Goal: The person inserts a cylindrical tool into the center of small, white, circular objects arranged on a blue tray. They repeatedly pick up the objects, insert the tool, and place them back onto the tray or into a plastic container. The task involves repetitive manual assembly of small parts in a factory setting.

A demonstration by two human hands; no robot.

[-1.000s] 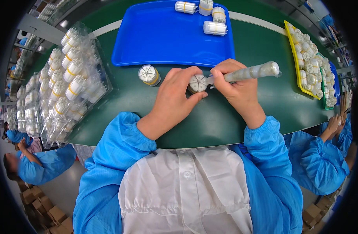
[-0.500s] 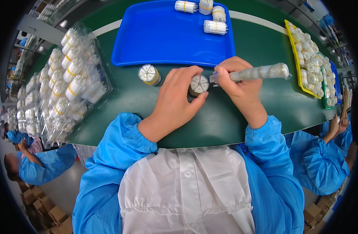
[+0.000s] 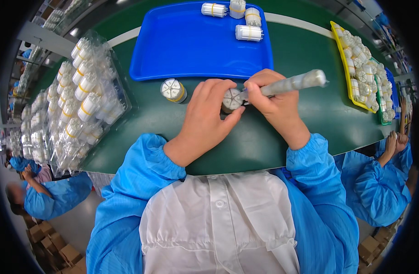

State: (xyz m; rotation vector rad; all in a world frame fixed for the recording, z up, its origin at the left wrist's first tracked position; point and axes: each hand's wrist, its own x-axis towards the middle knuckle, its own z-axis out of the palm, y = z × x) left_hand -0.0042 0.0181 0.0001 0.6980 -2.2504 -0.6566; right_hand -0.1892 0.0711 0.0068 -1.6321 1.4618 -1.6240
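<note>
The left hand (image 3: 209, 114) grips a small cylinder (image 3: 231, 99) on the green bench (image 3: 310, 114). The right hand (image 3: 273, 98) grips a grey tool (image 3: 294, 83), tip at the cylinder's top. A second cylinder (image 3: 173, 90) stands beside the blue tray (image 3: 191, 45).

Green table (image 3: 305, 123), blue tray (image 3: 191, 50) far, yellow tray (image 3: 344, 68) right, white cylinders with yellow bands (image 3: 86, 102) left, blue sleeves (image 3: 145, 169), white apron (image 3: 214, 223), silver-grey tool (image 3: 294, 83)
</note>
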